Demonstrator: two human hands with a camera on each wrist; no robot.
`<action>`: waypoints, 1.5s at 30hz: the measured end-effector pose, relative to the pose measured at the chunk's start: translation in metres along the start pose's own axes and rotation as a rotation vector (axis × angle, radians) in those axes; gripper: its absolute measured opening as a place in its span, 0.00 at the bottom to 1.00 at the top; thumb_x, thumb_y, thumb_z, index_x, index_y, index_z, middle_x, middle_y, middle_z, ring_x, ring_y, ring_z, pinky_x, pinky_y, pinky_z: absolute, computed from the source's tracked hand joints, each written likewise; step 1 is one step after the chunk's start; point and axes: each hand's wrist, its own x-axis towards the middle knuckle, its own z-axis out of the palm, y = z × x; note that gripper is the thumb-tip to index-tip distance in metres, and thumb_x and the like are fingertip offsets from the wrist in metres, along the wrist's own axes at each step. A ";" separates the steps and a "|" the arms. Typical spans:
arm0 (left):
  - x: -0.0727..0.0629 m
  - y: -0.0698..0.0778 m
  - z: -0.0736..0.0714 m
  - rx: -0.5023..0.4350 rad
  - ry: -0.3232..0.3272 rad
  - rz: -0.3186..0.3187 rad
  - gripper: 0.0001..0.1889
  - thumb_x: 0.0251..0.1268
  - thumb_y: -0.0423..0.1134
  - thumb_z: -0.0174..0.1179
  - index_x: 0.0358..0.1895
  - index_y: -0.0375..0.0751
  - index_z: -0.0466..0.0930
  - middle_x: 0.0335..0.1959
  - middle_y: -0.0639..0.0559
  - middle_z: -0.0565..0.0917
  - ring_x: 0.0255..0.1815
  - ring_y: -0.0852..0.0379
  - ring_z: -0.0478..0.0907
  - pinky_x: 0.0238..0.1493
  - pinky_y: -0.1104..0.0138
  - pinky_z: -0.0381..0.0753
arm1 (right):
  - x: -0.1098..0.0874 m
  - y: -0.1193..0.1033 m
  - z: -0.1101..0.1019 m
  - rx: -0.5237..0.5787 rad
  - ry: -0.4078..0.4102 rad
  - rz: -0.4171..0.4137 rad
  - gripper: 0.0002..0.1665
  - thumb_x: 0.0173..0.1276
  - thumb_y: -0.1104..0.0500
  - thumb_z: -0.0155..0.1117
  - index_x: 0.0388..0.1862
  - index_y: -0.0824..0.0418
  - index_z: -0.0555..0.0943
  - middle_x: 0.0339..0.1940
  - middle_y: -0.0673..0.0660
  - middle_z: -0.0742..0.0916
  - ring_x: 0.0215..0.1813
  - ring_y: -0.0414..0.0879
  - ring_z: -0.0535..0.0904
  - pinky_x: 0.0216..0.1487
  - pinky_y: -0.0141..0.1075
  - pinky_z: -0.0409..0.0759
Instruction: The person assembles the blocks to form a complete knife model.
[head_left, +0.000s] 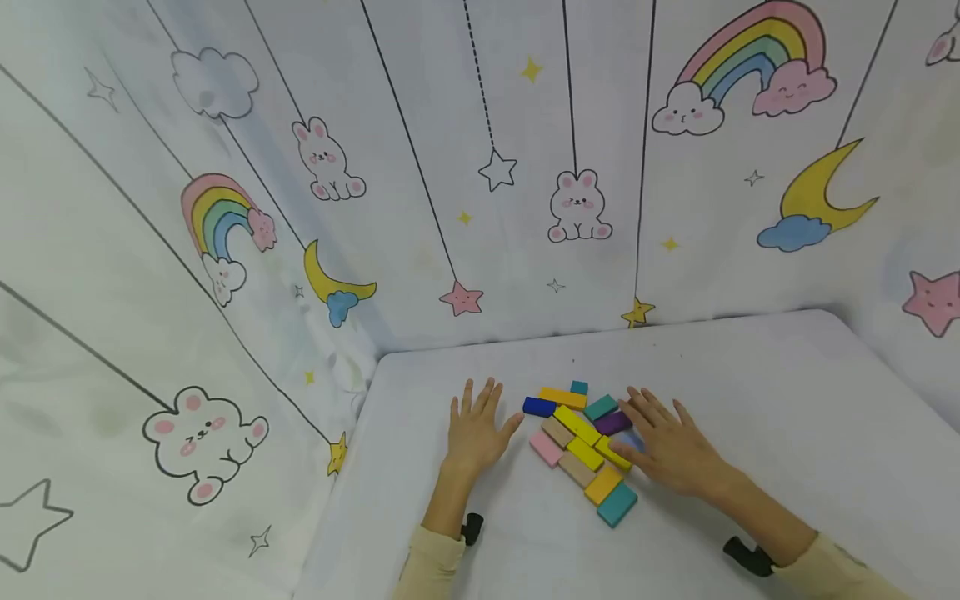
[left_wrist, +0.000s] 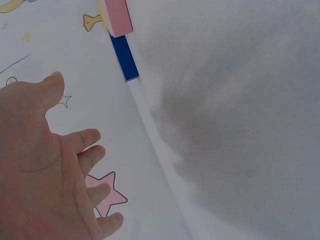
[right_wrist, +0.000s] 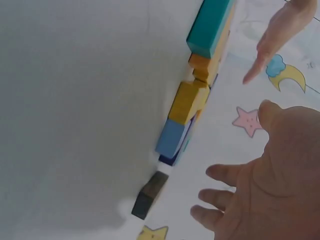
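Observation:
Coloured wooden blocks lie flat in a slanting cluster on the white table. In the head view I see a dark blue block point(head_left: 539, 407), a long yellow block point(head_left: 577, 426), a purple block point(head_left: 613, 422), a pink block point(head_left: 547, 447) and a teal block point(head_left: 617, 505). Left of the cluster my left hand point(head_left: 475, 437) is spread with nothing in it. My right hand point(head_left: 675, 450), fingers spread, is at the right edge, partly over a light blue block point(right_wrist: 171, 137). A dark brown block point(right_wrist: 150, 195) stands slightly apart in the right wrist view.
The table point(head_left: 787, 392) is covered in white cloth. Behind and to the left hangs a white curtain point(head_left: 405, 233) printed with rabbits, stars, moons and rainbows. Black straps point(head_left: 748, 557) sit at both wrists.

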 end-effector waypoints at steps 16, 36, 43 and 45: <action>0.005 0.023 -0.006 -0.053 -0.071 0.081 0.40 0.81 0.67 0.41 0.85 0.48 0.55 0.86 0.51 0.51 0.87 0.41 0.40 0.82 0.40 0.46 | 0.010 -0.023 0.016 -0.059 0.017 -0.100 0.45 0.78 0.33 0.55 0.78 0.64 0.70 0.81 0.67 0.68 0.81 0.66 0.60 0.79 0.67 0.51; 0.027 0.035 0.010 -0.097 -0.181 0.257 0.38 0.82 0.65 0.42 0.84 0.45 0.57 0.85 0.49 0.56 0.86 0.43 0.47 0.82 0.44 0.53 | 0.025 -0.051 0.031 -0.084 -0.143 -0.078 0.40 0.81 0.33 0.50 0.78 0.58 0.72 0.79 0.58 0.74 0.81 0.66 0.61 0.78 0.72 0.49; 0.031 0.041 0.011 -0.132 -0.223 0.280 0.37 0.83 0.62 0.43 0.83 0.43 0.58 0.85 0.48 0.57 0.86 0.42 0.49 0.82 0.44 0.53 | 0.026 -0.052 0.032 -0.095 -0.128 -0.084 0.42 0.80 0.31 0.49 0.77 0.59 0.73 0.77 0.60 0.75 0.81 0.65 0.63 0.77 0.73 0.50; 0.031 0.042 0.012 -0.140 -0.230 0.280 0.37 0.83 0.62 0.43 0.83 0.43 0.58 0.85 0.48 0.57 0.86 0.42 0.48 0.82 0.44 0.52 | 0.027 -0.052 0.033 -0.106 -0.121 -0.089 0.42 0.80 0.31 0.49 0.76 0.60 0.74 0.77 0.60 0.76 0.81 0.65 0.63 0.77 0.73 0.51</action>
